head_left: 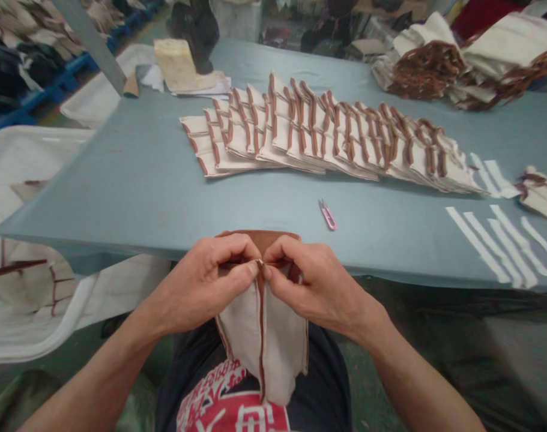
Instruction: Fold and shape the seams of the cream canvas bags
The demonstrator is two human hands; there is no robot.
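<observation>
My left hand (205, 282) and my right hand (313, 285) pinch the top of a cream fabric piece with brown piping (282, 342) between them. Their fingertips meet at a brown binding along its upper edge, and the fingers hide the exact seam there. The piece hangs down over my lap, with a brown seam running down its middle. Beyond my hands, a pink pair of thread snips (328, 215) lies on the blue-grey table (142, 174). A long fanned row of similar cream-and-brown pieces (327, 135) lies farther off.
Several white fabric strips (493, 246) lie at the table's right, near a small stack of pieces (541, 195). Bundles with brown trim (462, 63) are piled at the far right. A white bin with fabric (34, 240) stands left of the table.
</observation>
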